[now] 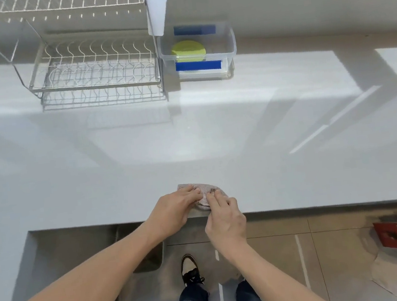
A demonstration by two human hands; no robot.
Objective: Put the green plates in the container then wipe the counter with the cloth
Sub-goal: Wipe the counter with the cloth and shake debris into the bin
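Observation:
A pinkish-grey cloth [204, 194] lies bunched at the front edge of the white counter [191, 138]. My left hand [175, 212] rests on its left side with fingers pinching the fabric. My right hand [224, 218] grips its right side from the front. Green plates [188, 49] lie stacked inside a clear plastic container [229, 46] with blue clips at the back of the counter, against the wall.
A two-tier wire dish rack [97, 70] stands at the back left, beside the container. A sink cutout [80, 252] opens at the lower left. Below the counter edge are the floor, my shoe [189, 269] and a red box [393, 236] on paper.

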